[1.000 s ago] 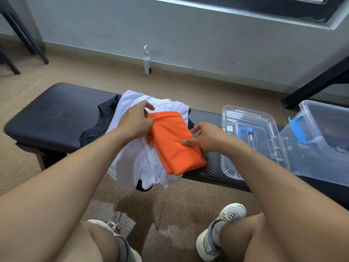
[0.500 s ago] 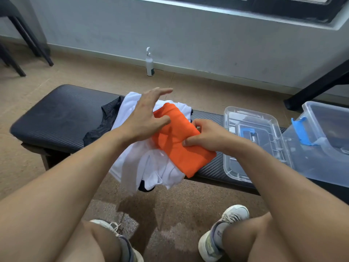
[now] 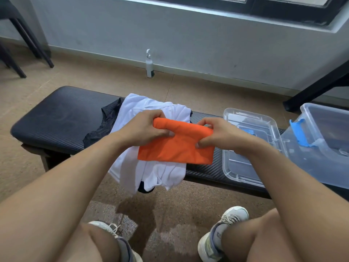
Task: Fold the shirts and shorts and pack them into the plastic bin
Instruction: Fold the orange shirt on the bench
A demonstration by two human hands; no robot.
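Two hands pinch one folded orange garment [image 3: 175,148] above the black ribbed bench [image 3: 62,118]: the left hand [image 3: 143,129] at its left end, the right hand [image 3: 217,133] at its right. Under it on the bench lie one white garment [image 3: 151,171] and one black mesh garment [image 3: 105,121]. To the bench's right end sit one clear lid [image 3: 245,167] and one clear plastic bin [image 3: 324,140] with a blue latch. Beyond the bench, one pump bottle [image 3: 149,65] stands by the wall.

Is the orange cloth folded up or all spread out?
Folded. The orange cloth is a small neat rectangle with a doubled top edge, held by the left hand and right hand.
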